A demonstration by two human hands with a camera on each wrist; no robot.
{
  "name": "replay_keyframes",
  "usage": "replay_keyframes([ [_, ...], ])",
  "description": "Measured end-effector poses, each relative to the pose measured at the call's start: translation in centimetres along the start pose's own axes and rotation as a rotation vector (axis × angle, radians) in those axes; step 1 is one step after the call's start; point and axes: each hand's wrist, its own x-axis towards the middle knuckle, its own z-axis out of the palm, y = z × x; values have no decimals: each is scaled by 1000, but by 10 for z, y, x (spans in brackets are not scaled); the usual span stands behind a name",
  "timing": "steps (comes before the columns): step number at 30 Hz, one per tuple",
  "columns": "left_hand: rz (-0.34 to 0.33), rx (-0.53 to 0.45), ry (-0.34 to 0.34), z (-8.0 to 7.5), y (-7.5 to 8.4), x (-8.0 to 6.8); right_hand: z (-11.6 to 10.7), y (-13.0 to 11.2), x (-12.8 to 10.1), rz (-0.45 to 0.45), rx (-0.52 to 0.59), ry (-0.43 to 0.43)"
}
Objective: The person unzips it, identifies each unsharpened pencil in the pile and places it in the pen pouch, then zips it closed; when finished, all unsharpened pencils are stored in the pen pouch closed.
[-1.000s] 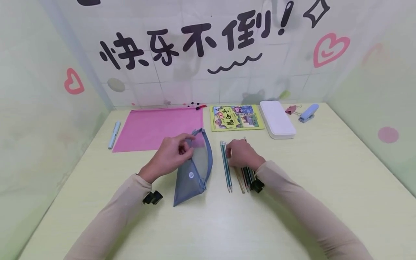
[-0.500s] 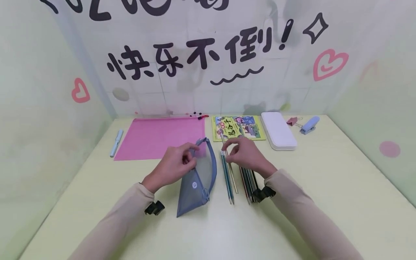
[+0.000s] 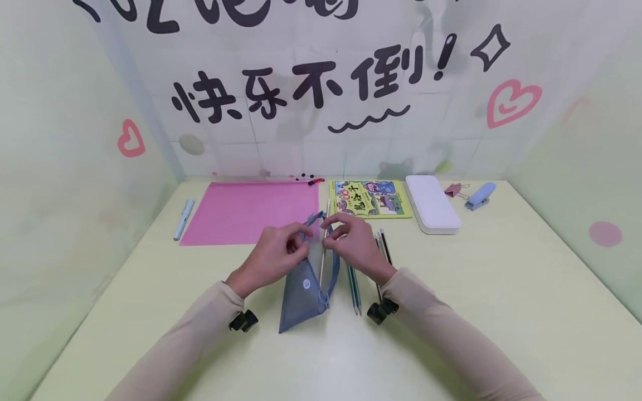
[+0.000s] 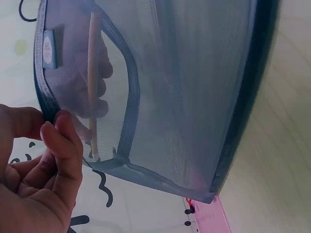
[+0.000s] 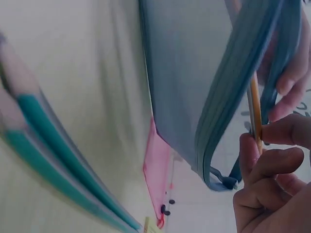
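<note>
My left hand (image 3: 278, 253) pinches the edge of a blue-grey mesh zipper pouch (image 3: 301, 303), holding its mouth open above the table. In my right hand (image 3: 353, 242) a thin yellowish pencil (image 5: 256, 104) is pinched between thumb and fingers. Its lower part reaches into the pouch's opening; the left wrist view shows the pencil (image 4: 92, 73) through the mesh. Two teal pencils (image 3: 354, 289) lie on the table just right of the pouch. Further right, several dark pencils (image 3: 384, 245) lie partly hidden under my right wrist.
Behind the hands lie a pink zip folder (image 3: 251, 211), a yellow comic-style booklet (image 3: 371, 200) and a white case (image 3: 432, 205). A red binder clip (image 3: 453, 190) and a blue stapler (image 3: 480, 196) sit at the back right. At the left is a light-blue pen (image 3: 184, 219).
My right hand has picked the yellowish pencil up from the table and carried it left, into the pouch's mouth. The left hand keeps its grip on the pouch. The head view has tilted up slightly.
</note>
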Motion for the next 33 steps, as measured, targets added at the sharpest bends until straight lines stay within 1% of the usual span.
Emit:
replay_keyframes([
  [3,-14,10,17,1,-1,-1,6,0,-2,46,0,-45],
  [7,1,21,41,-1,2,2,8,-5,-1,64,-36,-74],
  [13,31,1,54,1,1,-3,15,-7,-4,0,-90,-156],
  [17,29,-13,53,3,2,-6,19,-7,-6,-31,-114,-198],
  [21,24,-18,27,4,1,-9,19,-5,-6,-41,-144,-244],
  [24,36,-5,30,1,0,-5,9,-5,-1,-53,-172,-235],
  [26,41,10,48,-2,-1,-1,-2,-5,4,-64,-198,-201],
  [28,33,19,54,-5,0,1,-14,-2,7,-68,-226,-161],
  [31,7,18,28,-4,-1,0,-32,9,5,-60,-282,-131],
  [33,-8,13,15,-3,0,-3,-41,19,2,-46,-318,-128],
])
